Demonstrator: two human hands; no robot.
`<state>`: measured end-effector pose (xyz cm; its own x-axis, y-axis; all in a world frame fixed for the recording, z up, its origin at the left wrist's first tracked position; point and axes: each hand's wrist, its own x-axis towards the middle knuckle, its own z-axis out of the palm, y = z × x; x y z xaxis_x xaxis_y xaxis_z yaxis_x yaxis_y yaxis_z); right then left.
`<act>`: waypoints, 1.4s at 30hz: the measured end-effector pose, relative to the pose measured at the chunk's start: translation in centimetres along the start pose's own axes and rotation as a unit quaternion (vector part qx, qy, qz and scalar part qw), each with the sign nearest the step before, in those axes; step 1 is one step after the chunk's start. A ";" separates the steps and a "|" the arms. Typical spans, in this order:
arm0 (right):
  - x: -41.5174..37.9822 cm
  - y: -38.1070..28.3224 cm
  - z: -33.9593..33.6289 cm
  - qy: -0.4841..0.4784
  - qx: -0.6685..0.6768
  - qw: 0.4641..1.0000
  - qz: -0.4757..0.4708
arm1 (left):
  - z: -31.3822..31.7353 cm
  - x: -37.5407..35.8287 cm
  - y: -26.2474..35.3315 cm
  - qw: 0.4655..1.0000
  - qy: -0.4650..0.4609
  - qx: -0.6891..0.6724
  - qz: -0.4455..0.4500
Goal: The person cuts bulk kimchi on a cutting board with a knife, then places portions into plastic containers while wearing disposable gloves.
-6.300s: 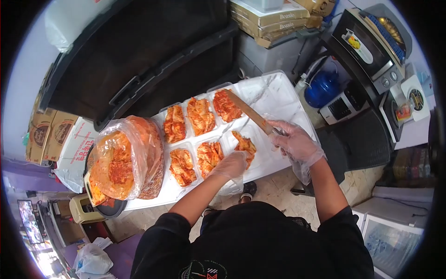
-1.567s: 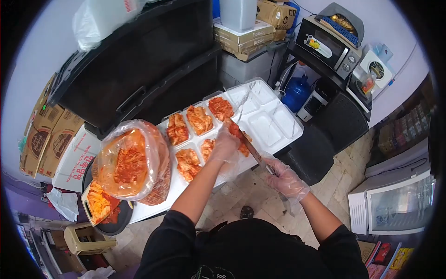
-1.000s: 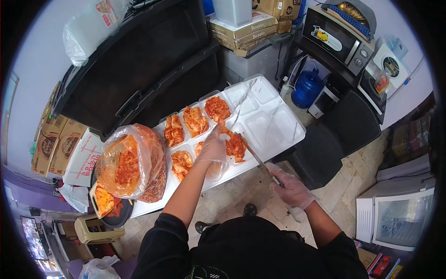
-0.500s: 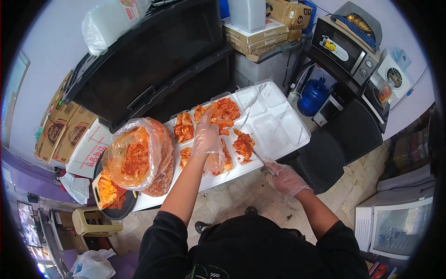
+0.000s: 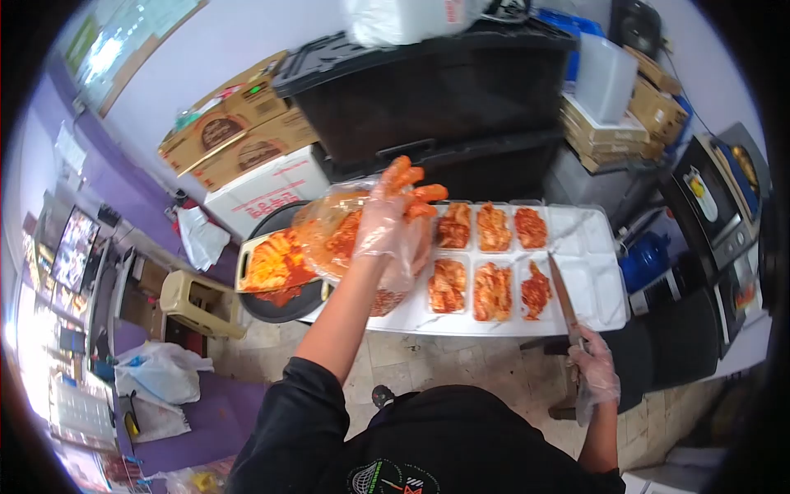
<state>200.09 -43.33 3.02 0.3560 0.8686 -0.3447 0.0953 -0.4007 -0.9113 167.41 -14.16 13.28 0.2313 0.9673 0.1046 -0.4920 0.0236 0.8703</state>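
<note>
My left hand (image 5: 391, 210), in a clear glove with fingers stained orange, is held with its fingers apart over the right side of a clear plastic bag (image 5: 325, 239) of red-sauced food that looks like kimchi. My right hand (image 5: 594, 366), also gloved, grips the handle of a long knife (image 5: 564, 298). The blade points away from me over the white trays. Several tray compartments hold red-orange portions, among them a filled one (image 5: 492, 292) and a smaller heap (image 5: 535, 294) just left of the blade.
A cutting board (image 5: 244, 270) with sauced pieces rests over a black round pan (image 5: 284, 310) at left. Large black bins (image 5: 436, 90) stand behind the table. A beige stool (image 5: 197, 300) is at left, a dark chair (image 5: 679, 337) at right.
The view has turned to the left. My left hand has lifted from the trays and moved over to the bag. The knife has come away from the heap in the near compartment.
</note>
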 end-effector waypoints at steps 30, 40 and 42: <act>4.6 -12.7 62.8 -0.111 -0.451 0.790 -0.401 | -49.4 -0.1 9.1 0.981 0.161 0.049 -0.097; 4.3 -17.8 68.4 -0.200 -0.423 0.783 -0.410 | -46.8 0.4 8.1 0.950 0.103 0.296 -0.003; 4.1 -17.3 68.8 -0.178 -0.452 0.752 -0.446 | -47.9 1.1 7.9 0.955 0.103 0.278 -0.025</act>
<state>135.97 -12.82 1.84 -0.4809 0.8674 0.1281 0.7981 0.4935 -0.3456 123.59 -0.77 -2.74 0.0435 0.9990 0.0097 0.0502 -0.0119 0.9987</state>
